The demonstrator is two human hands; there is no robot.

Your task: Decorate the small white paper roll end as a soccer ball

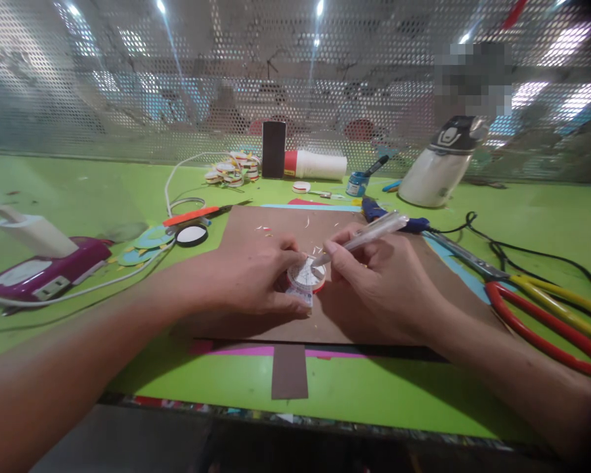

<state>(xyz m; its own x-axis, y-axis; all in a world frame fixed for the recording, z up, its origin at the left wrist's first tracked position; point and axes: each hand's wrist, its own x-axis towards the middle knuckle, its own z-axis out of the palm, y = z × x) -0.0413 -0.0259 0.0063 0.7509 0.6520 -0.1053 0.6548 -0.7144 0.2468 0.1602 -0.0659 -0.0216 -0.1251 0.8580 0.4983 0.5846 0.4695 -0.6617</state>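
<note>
A small round white disc with a red rim (320,284) lies on a brown sheet of card (256,226). Over it is a clear ruler (303,299) with fine printed markings. My left hand (251,272) grips the disc's left side and the ruler between thumb and fingers. In my right hand (384,266) is a pen with a clear barrel (374,230), tilted so that its tip meets the disc's face. Small paper scraps (318,250) are scattered on the card just behind the disc.
Scissors with red and yellow handles (502,305) lie by my right forearm. Left are a purple power strip (64,269), a white cable and a black-rimmed round lid (192,235). Behind stand a dark phone-like slab (274,150), paper cups (322,164), a blue jar (357,184) and a white bottle (431,174).
</note>
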